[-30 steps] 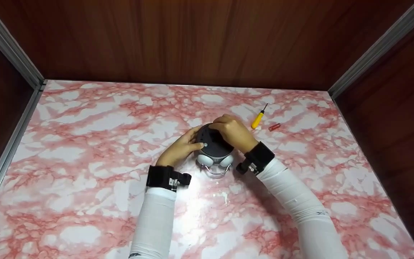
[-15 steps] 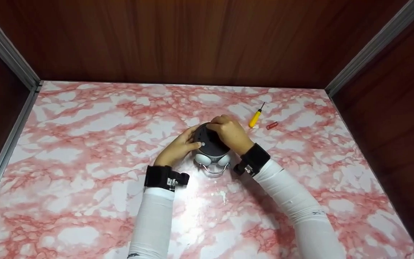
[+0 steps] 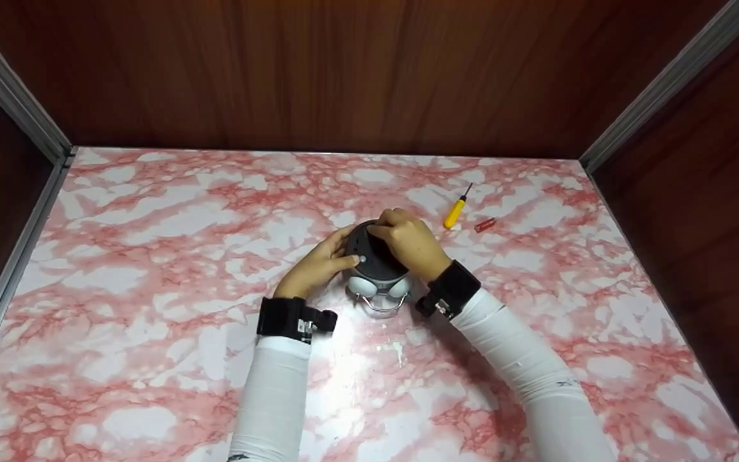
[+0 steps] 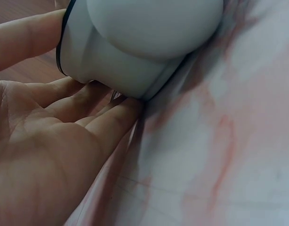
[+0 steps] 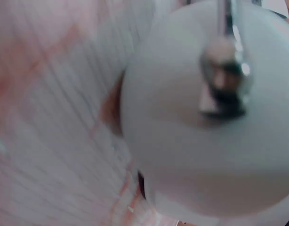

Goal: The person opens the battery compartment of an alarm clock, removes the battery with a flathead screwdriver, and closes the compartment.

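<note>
At mid-bench [image 3: 151, 269], the round dark-grey device with two pale domes [image 3: 376, 266] sits steadied by left hand [image 3: 315, 266] grip, right hand [image 3: 411, 244] curled over its top; yellow-handled screwdriver [image 3: 454, 213] lies untouched, so work looks early.

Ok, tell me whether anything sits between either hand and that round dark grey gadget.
Nothing visible does. The left hand and right hand both touch the round dark grey gadget directly; the yellow screwdriver lies apart.

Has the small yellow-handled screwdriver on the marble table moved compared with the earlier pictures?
No. The yellow-handled screwdriver keeps its place beside the small red piece; only the camera view shifted slightly.
</note>
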Available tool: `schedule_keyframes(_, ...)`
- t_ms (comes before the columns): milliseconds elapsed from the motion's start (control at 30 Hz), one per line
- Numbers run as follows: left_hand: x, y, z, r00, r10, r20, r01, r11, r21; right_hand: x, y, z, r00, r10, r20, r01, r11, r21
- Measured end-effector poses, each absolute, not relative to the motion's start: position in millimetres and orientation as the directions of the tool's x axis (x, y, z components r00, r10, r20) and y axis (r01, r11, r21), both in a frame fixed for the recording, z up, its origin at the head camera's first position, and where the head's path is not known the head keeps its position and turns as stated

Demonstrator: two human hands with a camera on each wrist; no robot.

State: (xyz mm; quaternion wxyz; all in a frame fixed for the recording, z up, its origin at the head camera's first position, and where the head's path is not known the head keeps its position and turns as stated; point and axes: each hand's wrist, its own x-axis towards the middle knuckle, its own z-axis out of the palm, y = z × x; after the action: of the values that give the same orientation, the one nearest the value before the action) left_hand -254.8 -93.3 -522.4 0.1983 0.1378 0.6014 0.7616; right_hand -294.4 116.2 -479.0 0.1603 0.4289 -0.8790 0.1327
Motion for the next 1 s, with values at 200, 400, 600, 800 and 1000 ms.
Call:
schedule_keyframes(200, -253.6, -93.6, -524.5, -0.883, 0.468, -0.049, -0.169, -0.219, 0.961, -290.2, 115.7, -481.9, -0.582, -0.704, 0.407, -0.793, 0.603, -0.092)
schedule_keyframes(400, -253.6, -92.3, -523.9, -0.881, 0.470, -0.047, -0.166, -0.215, 0.962, -284.0, 115.2, -484.4, -0.621, -0.673, 0.403, -0.762, 0.638, -0.108)
schedule_keyframes(600, -253.6, -91.8, -522.8, -0.882, 0.469, -0.055, -0.180, -0.227, 0.957, -278.8, 116.5, -484.9, -0.674, -0.631, 0.383, -0.721, 0.675, -0.158)
schedule_keyframes(800, -252.4, -92.0, -520.5, -0.881, 0.469, -0.063, -0.204, -0.255, 0.945, -272.9, 115.2, -484.0, -0.681, -0.637, 0.362, -0.717, 0.681, -0.151)
schedule_keyframes(1000, -254.6, -93.3, -522.0, -0.864, 0.503, -0.012, -0.136, -0.210, 0.968, -269.9, 113.6, -483.6, -0.683, -0.640, 0.353, -0.713, 0.689, -0.131)
